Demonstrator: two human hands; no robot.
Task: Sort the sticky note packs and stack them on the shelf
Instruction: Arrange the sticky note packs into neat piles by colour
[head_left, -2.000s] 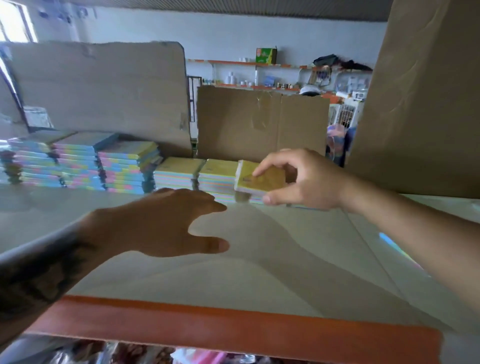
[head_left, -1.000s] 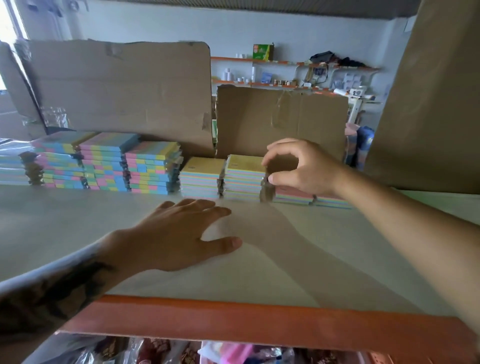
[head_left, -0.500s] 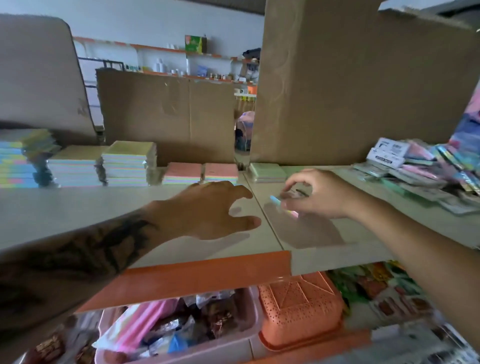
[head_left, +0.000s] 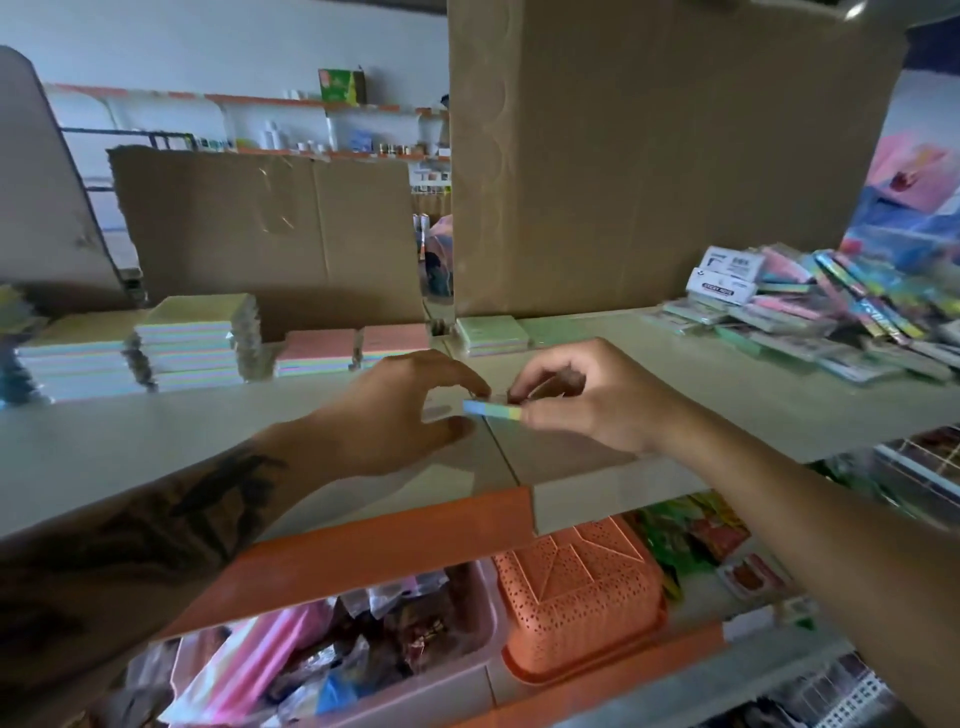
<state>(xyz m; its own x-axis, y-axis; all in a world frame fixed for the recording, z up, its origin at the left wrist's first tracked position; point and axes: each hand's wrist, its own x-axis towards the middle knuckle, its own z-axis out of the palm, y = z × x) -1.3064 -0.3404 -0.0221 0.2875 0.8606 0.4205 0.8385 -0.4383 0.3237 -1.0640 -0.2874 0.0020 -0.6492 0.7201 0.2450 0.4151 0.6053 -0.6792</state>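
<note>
**Head view: sorting part done, loose heap still waiting**

Head camera looks down on a pale shelf (head_left: 156, 447). Both hands meet over its middle on one thin pack (head_left: 492, 409), blue and yellow along its visible edge. The right hand (head_left: 587, 400) pinches the pack's right end between thumb and curled fingers. The left hand (head_left: 400, 410) has its fingers and thumb curved in at the pack's left end; whether they actually grip it or only touch it I cannot tell. The pack sits just above the shelf, near the seam between two boards, well forward of the sorted rows.

Along the back, against cardboard (head_left: 270, 228), stand finished stacks: tall pastel stacks (head_left: 192, 343) at left, low pink stacks (head_left: 353, 351) beside them, and one low green stack (head_left: 491, 335) just right of the seam. At far right a loose heap (head_left: 831, 322) of mixed packs lies unsorted.

By my judgement the job is somewhere past halfway: several colours are already grouped, yet the heap still holds plenty, and the pack in hand has no place yet. It probably belongs with a matching multicolour stack.
</note>
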